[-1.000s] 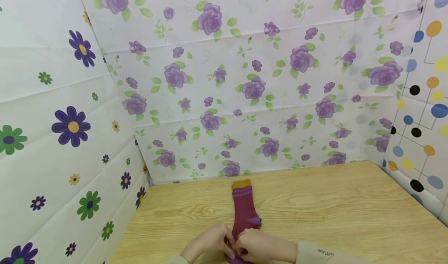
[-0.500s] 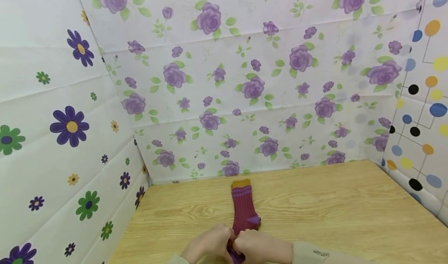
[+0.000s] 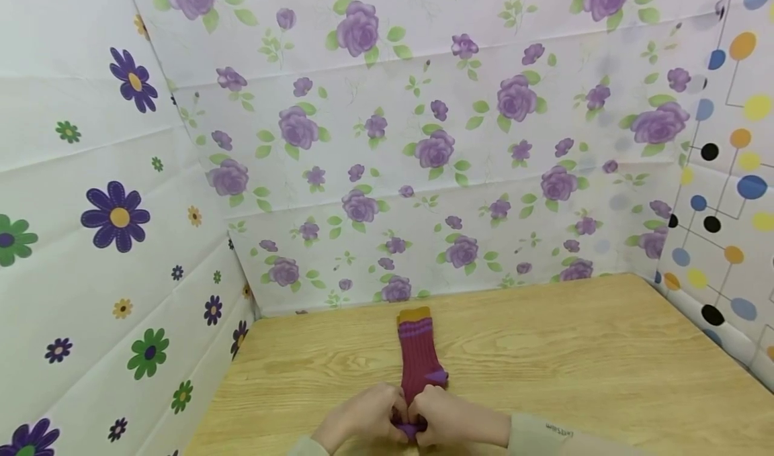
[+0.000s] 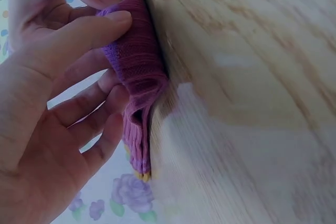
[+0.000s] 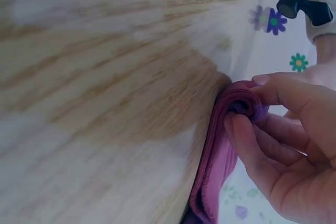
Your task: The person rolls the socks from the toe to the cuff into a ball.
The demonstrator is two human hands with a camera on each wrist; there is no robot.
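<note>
A maroon ribbed sock with purple stripes, a purple heel and a mustard cuff lies lengthwise on the table, cuff away from me. Its near, purple end is rolled up, and layers of the roll show in the right wrist view. My left hand grips one side of that roll, thumb lying on top in the left wrist view. Pinching the other side is my right hand, thumb and forefinger at the roll's end. The two hands meet closely, partly hiding the rolled part in the head view.
The wood-grain table extends to both sides of the sock. Behind it hangs a sheet printed with purple roses; patterned sheets also stand at left and right. A black device is strapped at my left wrist.
The fingers have shifted around the near end of the sock, and its purple part is now rolled between both hands. The cuff end stays in place while the head view shifts slightly.
</note>
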